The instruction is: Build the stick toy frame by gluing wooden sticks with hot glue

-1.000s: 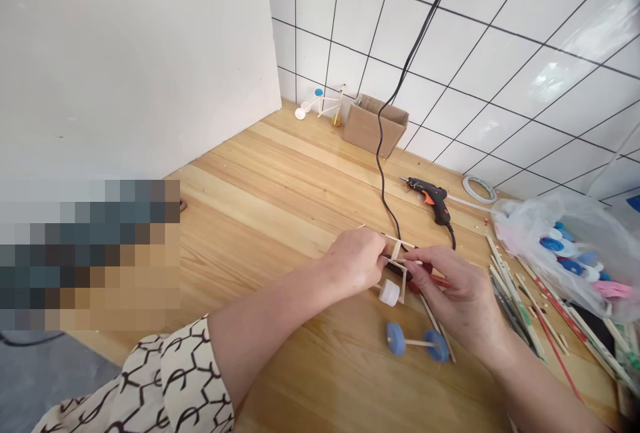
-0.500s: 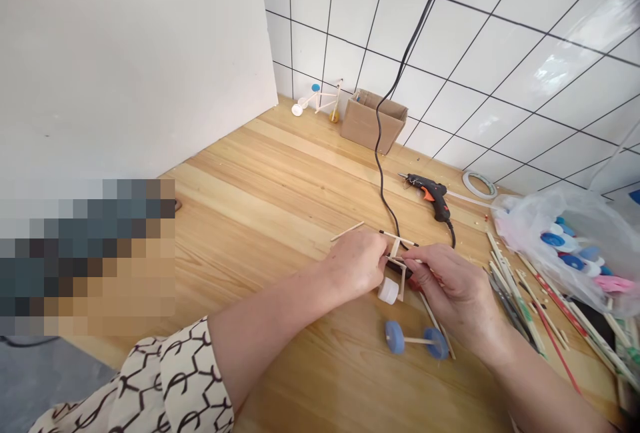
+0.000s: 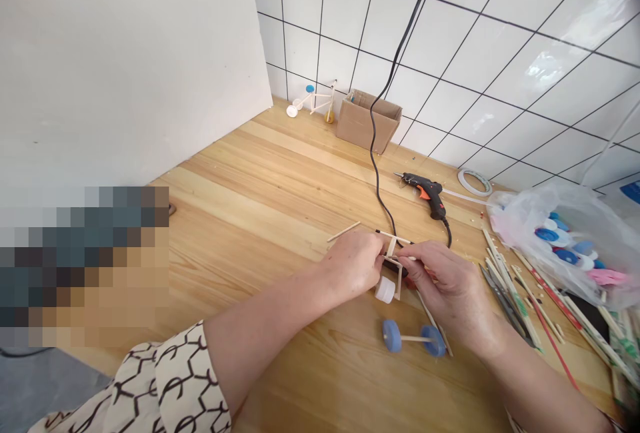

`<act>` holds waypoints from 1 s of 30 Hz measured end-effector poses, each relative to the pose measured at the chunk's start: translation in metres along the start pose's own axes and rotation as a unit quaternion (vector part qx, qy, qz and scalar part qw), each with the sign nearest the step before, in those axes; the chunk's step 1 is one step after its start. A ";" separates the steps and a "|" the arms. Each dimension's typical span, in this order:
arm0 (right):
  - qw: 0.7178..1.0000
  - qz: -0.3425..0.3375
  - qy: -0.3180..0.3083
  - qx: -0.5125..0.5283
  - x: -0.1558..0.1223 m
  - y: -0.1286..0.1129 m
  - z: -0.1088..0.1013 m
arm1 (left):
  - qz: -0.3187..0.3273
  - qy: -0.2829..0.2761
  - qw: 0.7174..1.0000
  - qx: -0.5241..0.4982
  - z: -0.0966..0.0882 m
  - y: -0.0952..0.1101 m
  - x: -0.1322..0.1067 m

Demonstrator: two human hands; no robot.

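Observation:
Both my hands hold a small frame of wooden craft sticks (image 3: 393, 251) low on the wooden tabletop (image 3: 260, 206). My left hand (image 3: 353, 265) grips it from the left, and my right hand (image 3: 447, 286) pinches it from the right. A white bottle-cap wheel (image 3: 385, 290) hangs from the frame's lower end, and a dark part (image 3: 394, 268) sits inside it, half hidden by my fingers. Just below lies a stick axle with two blue bottle-cap wheels (image 3: 413, 338).
A black and orange hot glue gun (image 3: 425, 192) lies beyond my hands, its black cord running past a cardboard box (image 3: 367, 121). A small stick model (image 3: 313, 101) stands by the wall. On the right are a plastic bag of bottle caps (image 3: 560, 246) and loose sticks (image 3: 510, 293).
The whole view drifts slightly, with the table shifting left and up. Both hands stay on the stick frame, with no clear change in grip.

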State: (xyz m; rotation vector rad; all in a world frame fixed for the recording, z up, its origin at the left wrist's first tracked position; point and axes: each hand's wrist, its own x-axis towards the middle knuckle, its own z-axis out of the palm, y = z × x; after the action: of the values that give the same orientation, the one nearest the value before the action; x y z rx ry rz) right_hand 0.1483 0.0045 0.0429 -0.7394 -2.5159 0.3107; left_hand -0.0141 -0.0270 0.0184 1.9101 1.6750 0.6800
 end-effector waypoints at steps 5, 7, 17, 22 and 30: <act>1.000 -0.005 0.016 0.001 0.000 0.000 0.001 | -0.003 -0.006 1.000 -0.003 0.003 0.000 0.000; 1.000 -0.007 0.017 0.000 0.000 0.000 0.000 | -0.005 -0.009 1.000 -0.001 0.005 0.000 0.000; 1.000 -0.006 -0.010 0.013 -0.002 0.000 -0.001 | -0.004 -0.007 1.000 0.007 0.008 -0.001 0.000; 1.000 -0.018 -0.015 0.005 -0.004 0.001 -0.001 | -0.006 -0.004 1.000 0.008 0.008 0.000 0.000; 0.999 -0.035 -0.014 -0.007 -0.006 0.003 0.003 | -0.005 -0.002 1.000 -0.002 0.007 -0.001 0.000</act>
State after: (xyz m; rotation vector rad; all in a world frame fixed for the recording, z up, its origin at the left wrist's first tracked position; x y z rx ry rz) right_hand 0.1523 0.0028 0.0366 -0.6557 -2.5664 0.2831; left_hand -0.0098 -0.0277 0.0128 1.8979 1.6793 0.6755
